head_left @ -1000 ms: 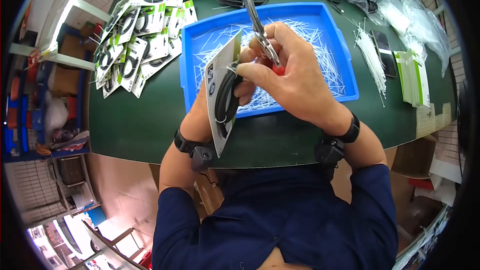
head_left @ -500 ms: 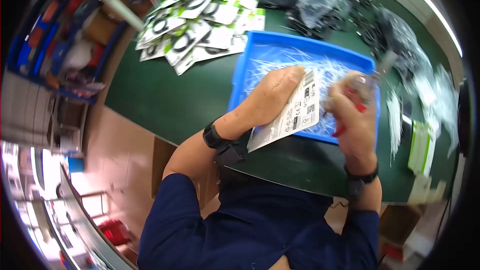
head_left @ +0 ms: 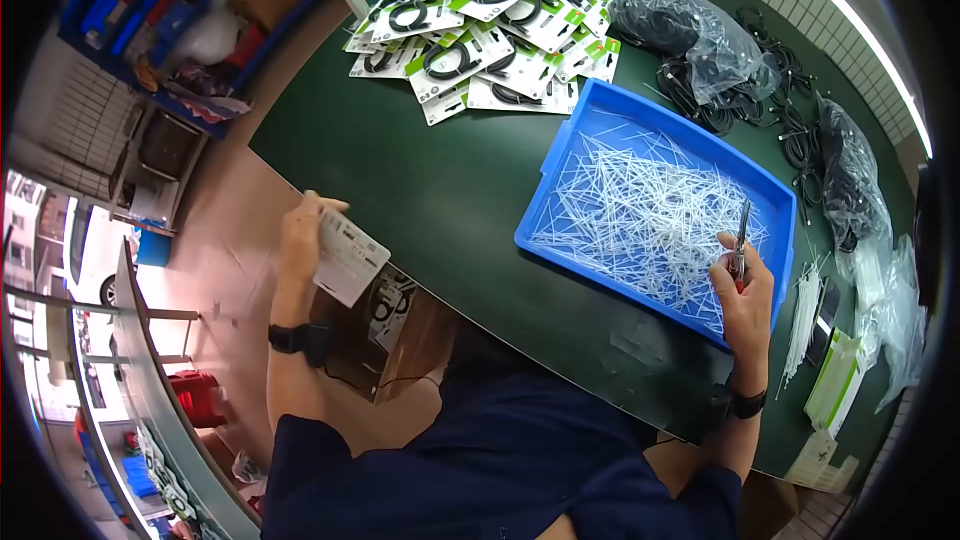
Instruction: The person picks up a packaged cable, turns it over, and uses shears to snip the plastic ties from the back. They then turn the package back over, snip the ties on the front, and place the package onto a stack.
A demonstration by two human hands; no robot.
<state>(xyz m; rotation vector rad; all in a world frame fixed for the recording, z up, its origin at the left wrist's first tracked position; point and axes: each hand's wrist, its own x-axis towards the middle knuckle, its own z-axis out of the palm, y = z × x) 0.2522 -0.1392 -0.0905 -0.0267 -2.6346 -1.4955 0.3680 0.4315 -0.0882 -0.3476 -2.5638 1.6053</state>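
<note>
My left hand (head_left: 303, 238) is out past the table's left front edge, closed on a white printed packaging card (head_left: 350, 258) whose barcode side faces up. Below it, an open cardboard box (head_left: 415, 345) contains similar cards with black cables. My right hand (head_left: 748, 305) is wrapped round red-handled pliers (head_left: 742, 245), their metal jaws pointing away from me. It is over the right part of a blue tray (head_left: 610, 275), which is strewn with thin white plastic strips (head_left: 650, 205).
A heap of carded black cables (head_left: 490, 30) lies at the back left of the green table (head_left: 400, 170). Plastic bags of black cables (head_left: 690, 35) line the back right. A bundle of white strips (head_left: 802, 325) and a green-white box (head_left: 835, 380) are at the right.
My left hand has carried the card from over the tray leftward, past the table edge above the box. My right hand still holds the pliers over the tray. The view has shifted.
</note>
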